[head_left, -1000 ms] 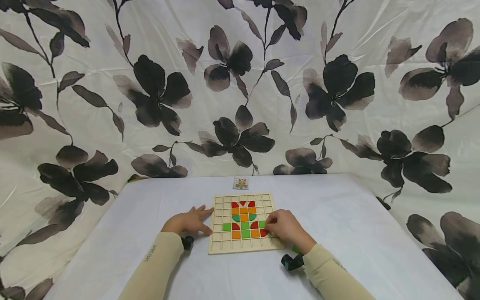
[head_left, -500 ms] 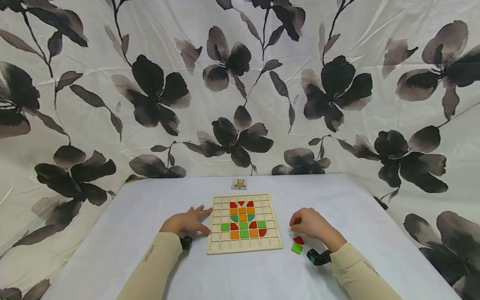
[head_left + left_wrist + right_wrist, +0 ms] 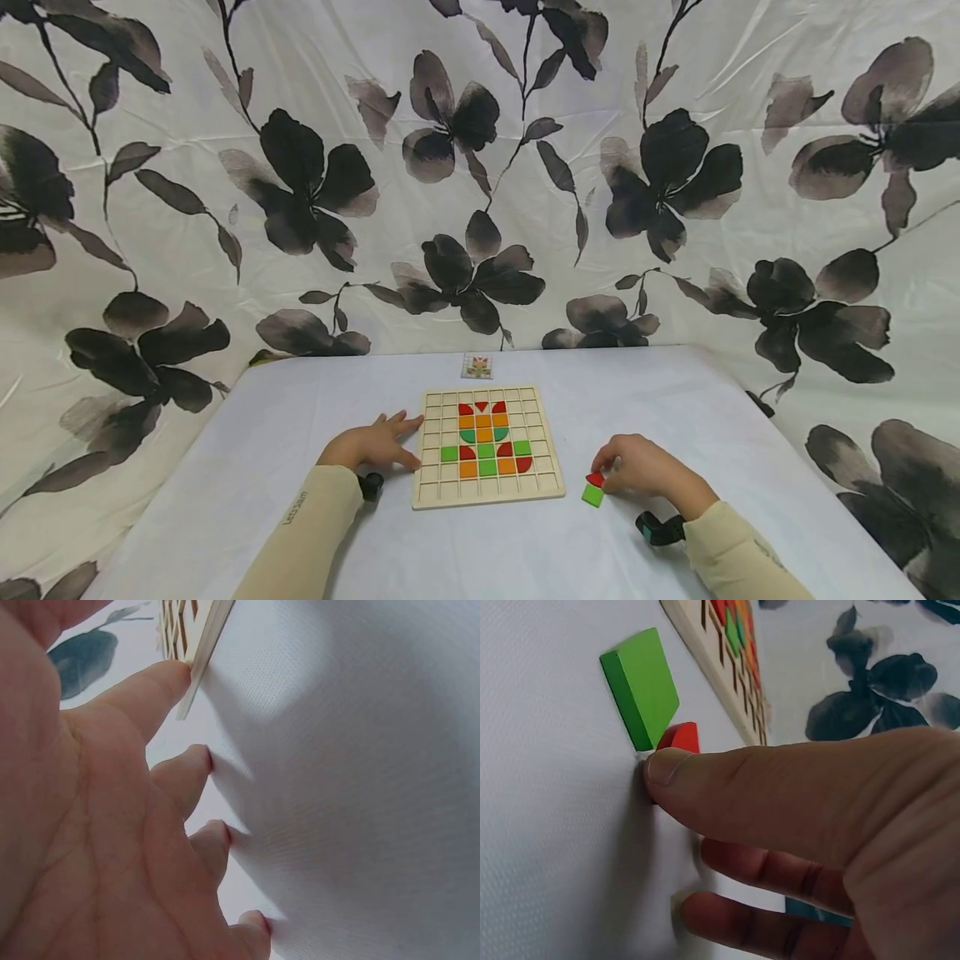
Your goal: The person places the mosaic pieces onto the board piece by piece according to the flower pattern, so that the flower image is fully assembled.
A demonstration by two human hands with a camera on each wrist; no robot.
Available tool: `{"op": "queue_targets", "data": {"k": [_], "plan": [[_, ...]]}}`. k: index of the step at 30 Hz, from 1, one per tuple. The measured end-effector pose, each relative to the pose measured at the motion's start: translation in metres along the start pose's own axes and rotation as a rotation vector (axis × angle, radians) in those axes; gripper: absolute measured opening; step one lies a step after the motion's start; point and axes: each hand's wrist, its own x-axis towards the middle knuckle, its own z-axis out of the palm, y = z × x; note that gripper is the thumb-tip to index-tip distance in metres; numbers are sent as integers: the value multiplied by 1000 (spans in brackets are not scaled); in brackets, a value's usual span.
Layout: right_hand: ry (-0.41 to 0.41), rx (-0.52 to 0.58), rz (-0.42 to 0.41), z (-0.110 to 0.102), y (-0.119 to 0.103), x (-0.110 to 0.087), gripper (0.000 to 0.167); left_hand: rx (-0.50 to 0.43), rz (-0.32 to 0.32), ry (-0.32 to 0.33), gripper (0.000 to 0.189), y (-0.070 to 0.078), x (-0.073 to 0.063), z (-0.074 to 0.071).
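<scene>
In the head view my right hand [image 3: 643,468] is on the table to the right of the board, its thumb and forefinger pinching a red curved tile [image 3: 596,479]. The right wrist view has the thumb over much of that red tile [image 3: 684,738]; the forefinger is hidden. Touching or almost touching it is a green square tile [image 3: 646,688]. With spread fingers, my left hand [image 3: 371,445] touches the left edge of the wooden grid board [image 3: 551,479]. Red, orange and green tiles [image 3: 486,451] sit in the board's middle cells.
Behind the board lies a small pattern card [image 3: 477,367]. The white tabletop [image 3: 315,400] runs back to a floral cloth [image 3: 480,167] hanging at its far edge. Dark wrist cameras [image 3: 660,528] are worn on both wrists.
My right hand has left the board's lower right, where a red tile now lies uncovered, and moved right and down to the loose red tile. The left hand stays at the board's edge.
</scene>
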Motion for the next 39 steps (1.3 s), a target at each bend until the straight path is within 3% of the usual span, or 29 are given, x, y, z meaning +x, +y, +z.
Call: {"op": "queue_targets", "data": {"k": [7,13,16,19,26,39], "plan": [[3,11,-93,2,3,5,24,-8,-6,0,90,-2,1,0],[17,19,-164,0,-9,12,23,-9,3,2,90,-3,-1,-2],[12,19,-244,2,-19,18,27,-16,10,1,90,-3,-3,-3],[5,33,-306,7,-32,25,20,-25,12,-2,89,-3,-4,-3],[-12,109,-349,21,-66,43,8,-28,10,3,88,-3,-2,0],[-48,25,-446,36,-116,69,9,-22,10,1,88,0,-5,-1]]}}
